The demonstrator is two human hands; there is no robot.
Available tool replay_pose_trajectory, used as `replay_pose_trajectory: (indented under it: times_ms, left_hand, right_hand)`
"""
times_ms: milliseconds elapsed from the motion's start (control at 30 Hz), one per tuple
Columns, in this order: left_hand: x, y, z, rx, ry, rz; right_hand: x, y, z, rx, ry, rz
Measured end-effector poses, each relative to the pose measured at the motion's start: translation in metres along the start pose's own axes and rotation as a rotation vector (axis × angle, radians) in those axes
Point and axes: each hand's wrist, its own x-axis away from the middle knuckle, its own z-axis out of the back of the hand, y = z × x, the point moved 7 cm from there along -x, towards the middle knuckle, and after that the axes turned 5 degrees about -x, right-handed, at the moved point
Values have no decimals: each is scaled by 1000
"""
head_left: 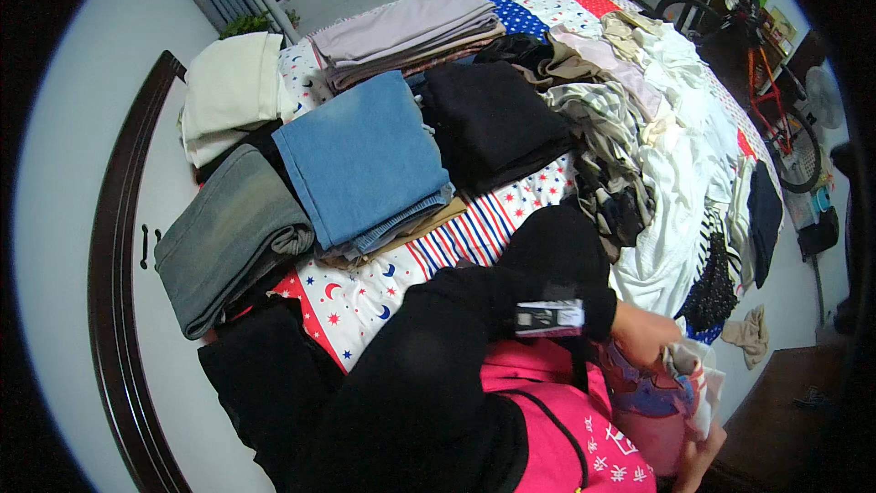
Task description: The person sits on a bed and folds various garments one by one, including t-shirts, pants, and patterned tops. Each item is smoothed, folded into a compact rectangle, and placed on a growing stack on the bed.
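Observation:
At the lower right, beside my pink apron, is a bunched pink, blue and white printed cloth, its exact kind unclear. From above, my left hand is closed on it, its black-sleeved arm stretching across my body. Below, my right hand has its fingers curled against the cloth's lower edge; part of that hand is cut off or covered. Close to my left forearm on the bed lie folded blue jeans and folded black trousers.
Folded grey jeans, white folded clothes and a lilac stack sit on the patterned bed. Loose white clothes heap along its right side. A beige cloth lies on the floor; a red bicycle stands beyond.

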Motion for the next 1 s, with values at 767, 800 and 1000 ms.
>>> replay_pose_trajectory:
  times_ms: [767, 800, 1000]
  left_hand:
    - [415, 134, 358, -1445, 340, 1596]
    - [441, 110, 351, -1547, 356, 1764]
    - [495, -4, 276, -1651, 656, 1656]
  right_hand:
    - [-142, -146, -270, -877, -657, 119]
    - [-136, -113, -270, -870, -661, 0]
    - [-94, 76, -200, -873, -201, -545]
